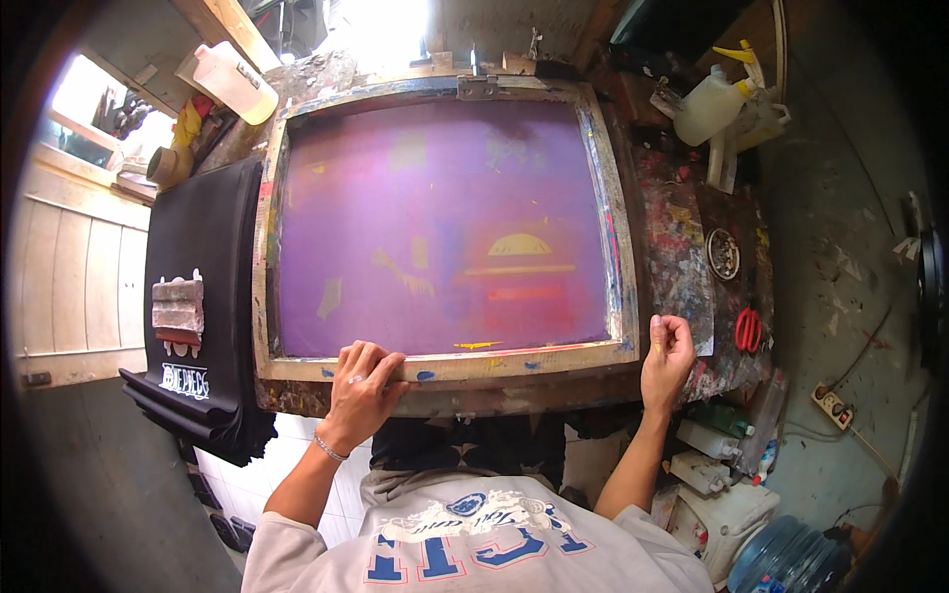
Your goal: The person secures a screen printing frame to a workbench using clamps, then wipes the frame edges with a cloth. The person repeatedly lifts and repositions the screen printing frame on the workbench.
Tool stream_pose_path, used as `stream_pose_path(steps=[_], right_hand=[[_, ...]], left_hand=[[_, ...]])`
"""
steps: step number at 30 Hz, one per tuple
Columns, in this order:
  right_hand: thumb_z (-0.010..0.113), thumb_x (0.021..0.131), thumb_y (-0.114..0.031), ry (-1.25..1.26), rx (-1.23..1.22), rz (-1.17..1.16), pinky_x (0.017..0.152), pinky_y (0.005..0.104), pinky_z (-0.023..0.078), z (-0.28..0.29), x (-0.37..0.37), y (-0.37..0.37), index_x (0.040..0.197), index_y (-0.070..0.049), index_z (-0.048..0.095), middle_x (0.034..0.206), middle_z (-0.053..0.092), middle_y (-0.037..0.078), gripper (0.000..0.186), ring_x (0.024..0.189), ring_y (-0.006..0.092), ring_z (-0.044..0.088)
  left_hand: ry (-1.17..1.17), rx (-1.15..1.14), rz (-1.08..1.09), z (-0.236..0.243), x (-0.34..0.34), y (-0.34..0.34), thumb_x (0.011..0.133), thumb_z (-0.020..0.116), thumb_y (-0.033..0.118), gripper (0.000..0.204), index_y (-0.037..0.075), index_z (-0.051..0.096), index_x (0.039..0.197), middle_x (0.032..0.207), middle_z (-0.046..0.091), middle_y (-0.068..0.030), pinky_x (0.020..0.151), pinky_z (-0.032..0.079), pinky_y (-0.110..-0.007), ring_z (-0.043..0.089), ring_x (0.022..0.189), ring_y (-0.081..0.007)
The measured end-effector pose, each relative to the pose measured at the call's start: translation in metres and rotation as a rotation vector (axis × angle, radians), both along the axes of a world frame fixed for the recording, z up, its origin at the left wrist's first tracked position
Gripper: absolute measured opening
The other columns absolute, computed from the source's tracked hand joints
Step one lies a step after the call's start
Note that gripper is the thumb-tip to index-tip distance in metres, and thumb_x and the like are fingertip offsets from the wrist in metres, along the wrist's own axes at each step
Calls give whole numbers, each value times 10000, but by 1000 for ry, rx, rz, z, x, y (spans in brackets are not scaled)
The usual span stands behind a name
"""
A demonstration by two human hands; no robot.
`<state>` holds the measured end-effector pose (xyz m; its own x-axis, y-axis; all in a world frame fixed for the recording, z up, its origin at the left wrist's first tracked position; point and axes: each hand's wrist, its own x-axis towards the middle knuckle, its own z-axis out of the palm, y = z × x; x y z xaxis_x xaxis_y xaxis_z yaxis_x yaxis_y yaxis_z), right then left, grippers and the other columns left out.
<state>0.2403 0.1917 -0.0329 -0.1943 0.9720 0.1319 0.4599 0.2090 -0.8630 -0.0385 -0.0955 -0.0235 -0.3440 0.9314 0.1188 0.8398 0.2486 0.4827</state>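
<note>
A wooden screen-printing frame (623, 237) with purple mesh (395, 188) and faint yellow and red shapes lies flat on a paint-spattered bench, clamped by a metal hinge (476, 87) at the back. My left hand (362, 390) grips the frame's front bar with bent fingers. My right hand (664, 361) is beside the frame's front right corner, fingers curled in with the thumb against them; what they hold, if anything, is hidden. Red-handled scissors (748, 330) lie to its right.
Folded black cloth (188, 227) with a squeegee-like tool (178, 308) on top sits left. Jugs (232, 84) and spray bottles (712, 104) stand at the back, a round dish (724, 253) at right. A power strip (832, 405) and a large water bottle (786, 553) are lower right.
</note>
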Motion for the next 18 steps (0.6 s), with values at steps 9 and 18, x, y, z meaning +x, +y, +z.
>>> stream_pose_path(steps=[9, 18], right_hand=[[653, 997, -180, 7, -137, -25, 657, 269, 423, -12, 5, 13, 906, 13, 604, 791, 563, -1, 218, 730, 83, 487], [636, 1013, -163, -47, -123, -22, 646, 197, 391, -13, 14, 30, 928, -22, 598, 803, 532, -54, 168, 754, 22, 472]], left_hand=[[-17, -36, 9, 2, -2, 0, 700, 813, 123, 427, 61, 644, 1087, 941, 562, -95, 866, 419, -434, 543, 917, -299], [12, -55, 38, -2, 6, 3, 719, 824, 158, 411, 64, 656, 1081, 902, 557, -99, 847, 405, -454, 535, 892, -317]])
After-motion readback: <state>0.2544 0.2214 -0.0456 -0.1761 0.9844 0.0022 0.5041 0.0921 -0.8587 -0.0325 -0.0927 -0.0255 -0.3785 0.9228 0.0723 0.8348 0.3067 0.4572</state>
